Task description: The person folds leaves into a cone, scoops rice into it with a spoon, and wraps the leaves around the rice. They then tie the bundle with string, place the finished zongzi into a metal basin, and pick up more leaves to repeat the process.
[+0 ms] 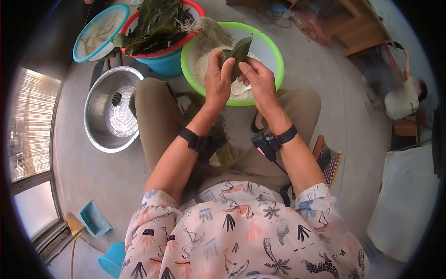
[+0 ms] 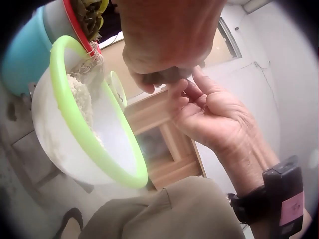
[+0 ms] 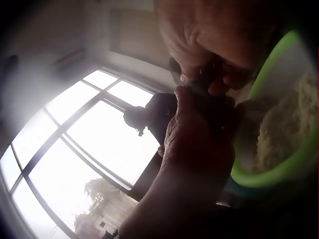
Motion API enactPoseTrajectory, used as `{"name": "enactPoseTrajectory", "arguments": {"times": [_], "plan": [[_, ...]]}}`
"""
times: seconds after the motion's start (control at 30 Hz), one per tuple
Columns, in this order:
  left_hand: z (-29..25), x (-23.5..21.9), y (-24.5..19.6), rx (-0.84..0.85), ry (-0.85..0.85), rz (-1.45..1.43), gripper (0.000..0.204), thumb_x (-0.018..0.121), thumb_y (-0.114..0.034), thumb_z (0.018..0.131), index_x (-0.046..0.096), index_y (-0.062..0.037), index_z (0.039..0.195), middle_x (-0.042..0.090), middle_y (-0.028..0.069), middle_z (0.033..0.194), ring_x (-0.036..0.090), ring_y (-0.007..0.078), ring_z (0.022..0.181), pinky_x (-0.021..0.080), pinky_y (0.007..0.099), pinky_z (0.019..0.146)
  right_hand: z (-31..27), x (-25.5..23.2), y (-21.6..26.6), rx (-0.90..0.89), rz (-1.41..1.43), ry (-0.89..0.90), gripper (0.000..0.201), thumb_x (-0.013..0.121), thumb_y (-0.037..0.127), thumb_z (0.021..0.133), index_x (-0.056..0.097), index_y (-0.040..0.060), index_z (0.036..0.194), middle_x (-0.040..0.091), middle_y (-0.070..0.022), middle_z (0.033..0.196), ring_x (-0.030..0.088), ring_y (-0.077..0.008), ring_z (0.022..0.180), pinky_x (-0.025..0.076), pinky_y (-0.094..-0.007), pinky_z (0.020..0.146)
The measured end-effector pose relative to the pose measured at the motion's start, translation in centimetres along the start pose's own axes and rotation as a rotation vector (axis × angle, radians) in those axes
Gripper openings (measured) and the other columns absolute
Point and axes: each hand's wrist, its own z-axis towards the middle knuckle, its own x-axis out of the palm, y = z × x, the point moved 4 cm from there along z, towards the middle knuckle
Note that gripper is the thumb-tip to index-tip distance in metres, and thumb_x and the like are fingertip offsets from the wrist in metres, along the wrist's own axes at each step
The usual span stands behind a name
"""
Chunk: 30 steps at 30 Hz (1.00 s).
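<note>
1. Over a grey floor (image 1: pixel 325 83), a seated person in a patterned blouse works above a ring of basins; a second person sits far off at the right edge of the head view.
2. Steel basin (image 1: pixel 111 109): it sits on the floor beside the person's left knee, with a small dark object lying inside it.
3. Green-rimmed bowl (image 1: pixel 276 56): it holds white rice and stands just ahead of the knees, directly under both hands (the left wrist view shows the rice heaped against its inner wall).
4. Red-rimmed basin (image 1: pixel 197 9): it stands touching the green-rimmed bowl on the left and is piled with dark green leaves; a blue-rimmed bowl (image 1: pixel 79 44) with pale contents lies beyond it.
5. Folded leaf (image 1: pixel 239 53): it is held upright above the rice, between the two hands.
6. Left hand (image 1: pixel 218 76): its grip is closed round the folded leaf, fingers curled at the lower part.
7. Right hand (image 1: pixel 258 79): its grip pinches the same leaf from the other side, thumb and fingertips meeting on it.
8. Black straps circle both wrists.
</note>
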Motion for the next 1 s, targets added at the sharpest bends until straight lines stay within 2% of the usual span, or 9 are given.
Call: {"name": "enactPoseTrajectory", "arguments": {"times": [0.1, 0.17, 0.37, 0.5, 0.67, 0.87, 1.0], "plan": [[0.0, -0.1, 0.0, 0.074, -0.038, 0.001, 0.026, 0.056, -0.019, 0.096, 0.049, -0.0008, 0.114, 0.058, 0.0067, 0.093, 0.053, 0.0132, 0.084, 0.045, 0.0284, 0.074, -0.1, -0.1, -0.2, 0.011, 0.061, 0.003, 0.033, 0.062, 0.019, 0.092, 0.063, 0.0025, 0.12, 0.063, 0.0019, 0.089, 0.053, -0.0063, 0.071, 0.04, -0.0215, 0.063], [-0.2, 0.0, -0.3, 0.009, 0.022, -0.052, 0.024, 0.056, -0.018, 0.096, 0.05, -0.0013, 0.112, 0.057, 0.0067, 0.095, 0.052, 0.0128, 0.085, 0.045, 0.0285, 0.074, -0.2, 0.0, 0.0, 0.013, 0.076, 0.003, 0.033, 0.062, 0.02, 0.092, 0.063, 0.0032, 0.121, 0.063, 0.0024, 0.088, 0.053, -0.0058, 0.072, 0.039, -0.0213, 0.063], [-0.3, 0.4, 0.6, 0.064, 0.021, -0.012, 0.022, 0.057, -0.022, 0.096, 0.054, -0.002, 0.105, 0.05, 0.0085, 0.093, 0.049, 0.0183, 0.086, 0.043, 0.0315, 0.078, -0.3, -0.3, -0.1, 0.008, 0.086, 0.013, 0.027, 0.061, 0.022, 0.094, 0.066, 0.0032, 0.112, 0.063, 0.0028, 0.086, 0.052, -0.0056, 0.071, 0.04, -0.0217, 0.064], [-0.8, 0.8, 1.1, 0.0, 0.022, -0.067, 0.022, 0.056, -0.022, 0.096, 0.055, -0.0016, 0.103, 0.047, 0.01, 0.094, 0.047, 0.0213, 0.088, 0.041, 0.0333, 0.081, -0.4, -0.4, -0.4, -0.001, 0.081, -0.016, 0.024, 0.062, 0.023, 0.094, 0.067, 0.0028, 0.107, 0.062, 0.0029, 0.084, 0.051, -0.0056, 0.071, 0.041, -0.022, 0.065], [-0.6, 0.7, 0.2, 0.116, 0.024, 0.119, 0.021, 0.051, -0.021, 0.098, 0.053, -0.0012, 0.102, 0.046, 0.012, 0.094, 0.047, 0.0243, 0.09, 0.04, 0.0341, 0.082, 0.2, -0.6, -1.0, 0.001, 0.117, -0.032, 0.022, 0.065, 0.023, 0.091, 0.067, 0.0031, 0.101, 0.062, 0.0027, 0.081, 0.051, -0.006, 0.068, 0.043, -0.0225, 0.064], [-0.5, 0.7, 0.8, 0.113, 0.036, 0.141, 0.02, 0.05, -0.021, 0.098, 0.051, -0.0005, 0.1, 0.046, 0.0142, 0.093, 0.048, 0.0273, 0.086, 0.041, 0.0364, 0.079, 0.7, -0.7, -1.9, 0.09, 0.234, -0.049, 0.017, 0.069, 0.023, 0.089, 0.066, 0.0071, 0.093, 0.061, 0.0034, 0.079, 0.05, -0.0058, 0.065, 0.041, -0.0219, 0.062], [-0.4, 0.5, 1.6, 0.088, 0.031, 0.174, 0.021, 0.049, -0.022, 0.098, 0.05, -0.0007, 0.098, 0.046, 0.0155, 0.091, 0.048, 0.0297, 0.083, 0.041, 0.0384, 0.077, 1.2, -0.8, -2.4, 0.118, 0.239, -0.007, 0.016, 0.068, 0.022, 0.088, 0.066, 0.0076, 0.095, 0.061, 0.0035, 0.08, 0.049, -0.0058, 0.063, 0.04, -0.0212, 0.06]]}}
